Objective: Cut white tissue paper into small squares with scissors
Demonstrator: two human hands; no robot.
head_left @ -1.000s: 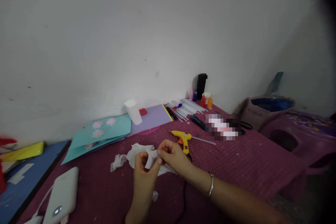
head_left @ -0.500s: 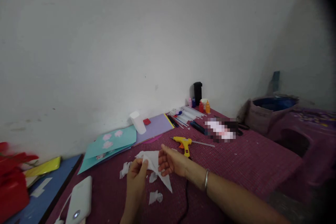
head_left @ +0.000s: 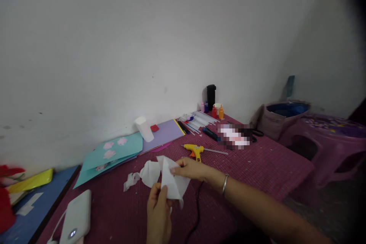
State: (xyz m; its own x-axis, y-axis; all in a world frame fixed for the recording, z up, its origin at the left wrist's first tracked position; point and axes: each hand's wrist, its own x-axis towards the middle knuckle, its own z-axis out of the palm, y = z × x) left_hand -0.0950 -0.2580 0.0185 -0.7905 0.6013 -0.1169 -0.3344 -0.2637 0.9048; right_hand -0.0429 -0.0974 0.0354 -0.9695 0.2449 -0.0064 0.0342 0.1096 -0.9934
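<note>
A thin white tissue paper, creased and hanging in a pointed shape, is held up between both hands above the table. My left hand pinches its lower left edge between thumb and fingers. Closed on the upper right side of the same sheet is my right hand, with a silver bangle at the wrist. Behind the sheet another white tissue piece lies on the cloth, with a crumpled scrap to its left. A yellow glue gun with a glue stick in its back rests just beyond my right hand.
White power bank at front left; teal paper with pink flowers, purple sheet and white cup along the wall. Glue sticks, paint bottles and a black bottle stand farther back. A purple stool is right.
My right hand has gone from pinching, to fingers spread beside the sheet, to gripping it. The tissue has been lifted and turned between both hands. The view has shifted slightly.
</note>
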